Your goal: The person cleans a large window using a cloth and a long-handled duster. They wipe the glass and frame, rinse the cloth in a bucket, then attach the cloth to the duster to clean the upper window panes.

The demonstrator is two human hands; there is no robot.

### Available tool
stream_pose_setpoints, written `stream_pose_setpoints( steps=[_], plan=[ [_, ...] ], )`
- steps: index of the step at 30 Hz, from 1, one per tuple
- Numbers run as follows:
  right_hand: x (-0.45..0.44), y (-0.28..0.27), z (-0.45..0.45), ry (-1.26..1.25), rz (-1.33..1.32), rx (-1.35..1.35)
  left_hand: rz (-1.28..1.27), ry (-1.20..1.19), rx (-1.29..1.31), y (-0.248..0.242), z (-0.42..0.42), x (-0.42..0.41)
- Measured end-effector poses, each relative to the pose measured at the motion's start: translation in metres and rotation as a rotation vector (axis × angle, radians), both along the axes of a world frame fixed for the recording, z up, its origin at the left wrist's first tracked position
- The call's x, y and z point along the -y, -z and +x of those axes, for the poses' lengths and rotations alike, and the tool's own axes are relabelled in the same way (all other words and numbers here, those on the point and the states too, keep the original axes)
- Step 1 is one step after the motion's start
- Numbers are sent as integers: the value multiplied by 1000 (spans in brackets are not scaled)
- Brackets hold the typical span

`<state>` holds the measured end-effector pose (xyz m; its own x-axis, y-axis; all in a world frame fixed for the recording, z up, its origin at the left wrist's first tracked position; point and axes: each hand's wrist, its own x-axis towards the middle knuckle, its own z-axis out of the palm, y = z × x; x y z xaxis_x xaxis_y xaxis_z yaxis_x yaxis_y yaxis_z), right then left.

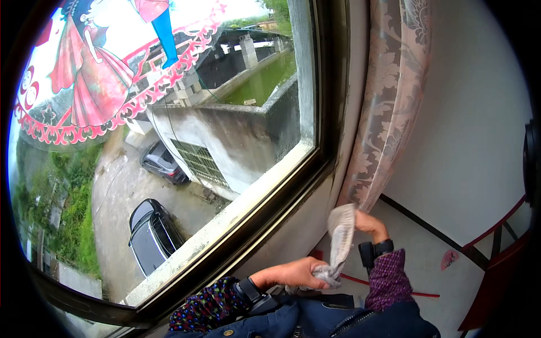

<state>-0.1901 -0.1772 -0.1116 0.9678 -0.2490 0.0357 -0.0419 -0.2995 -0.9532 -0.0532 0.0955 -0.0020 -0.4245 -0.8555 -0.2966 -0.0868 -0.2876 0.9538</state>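
Note:
A light grey-beige cloth (pixel 340 236) is stretched and twisted between my two hands, in front of my dark blue jacket. My left hand (pixel 298 272) grips its bunched lower end, thumb on top. Higher up and to the right, my right hand (pixel 367 224) is at the cloth's raised upper end; the cloth hides most of its fingers. Both wrists carry dark bands. Beside my hands, to the left, runs the dark frame of a window (pixel 249 224) with a pink and blue figure sticker (pixel 101 80) on its glass.
A pale patterned curtain (pixel 386 105) hangs right of the window. Dark red wooden furniture (pixel 494 274) stands at the right edge. A red strip (pixel 424 295) and a pink fan-shaped piece (pixel 449 260) lie on the floor. Through the glass, two parked cars and a concrete building show outside.

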Motion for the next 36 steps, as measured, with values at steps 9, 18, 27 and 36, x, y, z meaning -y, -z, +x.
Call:
stream_pose_setpoints(
  steps=[9,18,27,36],
  plan=[
    [-131,-53,0,-45,510,-54,-8,-588,-669,-27,14,8],
    [-88,38,-4,-23,145,-74,-122,-679,-641,-33,14,8],
    [-64,45,12,226,451,-122,-125,-753,-706,-26,18,14],
    [-34,-104,82,462,947,863,95,-1098,-896,10,20,42]
  ],
)
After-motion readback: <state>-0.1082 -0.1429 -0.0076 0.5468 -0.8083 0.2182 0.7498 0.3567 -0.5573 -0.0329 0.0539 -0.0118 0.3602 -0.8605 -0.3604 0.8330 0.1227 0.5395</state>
